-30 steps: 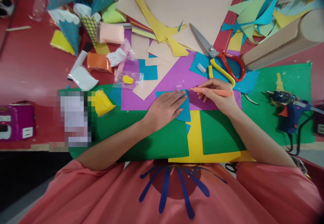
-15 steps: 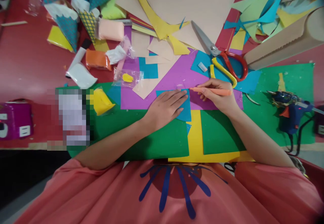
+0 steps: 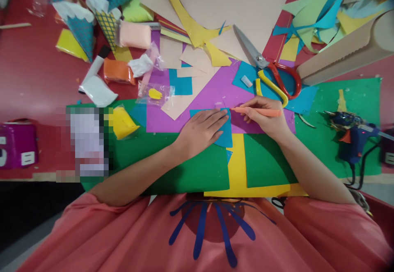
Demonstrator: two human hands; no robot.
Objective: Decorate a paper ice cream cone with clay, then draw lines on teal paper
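Observation:
My left hand (image 3: 200, 131) lies flat with its fingers stretched over a blue paper piece (image 3: 226, 134), pressing it onto a purple sheet (image 3: 212, 87). Between the fingertips of my right hand (image 3: 266, 116) is an orange pen (image 3: 258, 111). Its tip points left, at or very near the right edge of the blue piece; whether it touches is too fine to tell. Faint short lines show on the purple sheet just above the blue piece. Beneath the purple sheet lie green sheets (image 3: 271, 161) and a yellow one (image 3: 237, 169).
Large scissors (image 3: 260, 60) lie open-bladed beyond my right hand, beside a small eraser (image 3: 246, 81). A blue glue gun (image 3: 358, 138) rests at the right. Decorated paper cones (image 3: 78, 28) and bagged clay packs (image 3: 119, 71) crowd the left. A beige roll (image 3: 344, 50) stands out at the far right.

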